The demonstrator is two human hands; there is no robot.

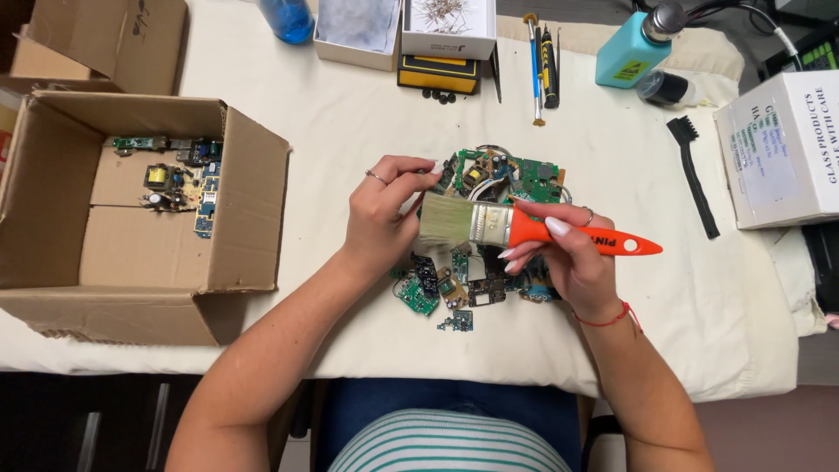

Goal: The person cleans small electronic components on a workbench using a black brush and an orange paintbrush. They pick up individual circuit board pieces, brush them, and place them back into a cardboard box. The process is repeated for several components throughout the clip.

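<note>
the right hand [564, 253] is closed around the orange handle of a flat paintbrush [516, 227], thumb on top and fingers curled beneath, so that the brush lies sideways with its pale bristles pointing toward the left hand [382, 214]. the left hand is bunched, with its fingertips pinched together at the upper edge of the bristles and against the pile of circuit boards [489, 227]; whether it is gripping a small board or only touching the pile cannot be told, since the fingers hide that spot. the two hands are close together, with only the head of the brush between them. the pile of green boards lies in the middle of the cloth-covered table [350, 114], directly under the brush and hands, with a few loose boards spilling toward the near edge. to the left stands an open cardboard box [218, 253] with several more boards lying in its far end. at the far edge of the table are two small white boxes [411, 26], a yellow and black case [437, 73] just below them, and a few thin screwdrivers [542, 65] lying side by side. further right are a teal pump bottle [629, 54], a black bristle brush [695, 175] lying flat on the cloth, and a white carton [782, 149] at the right edge. the person's striped shirt [446, 441] shows at the bottom.
</note>
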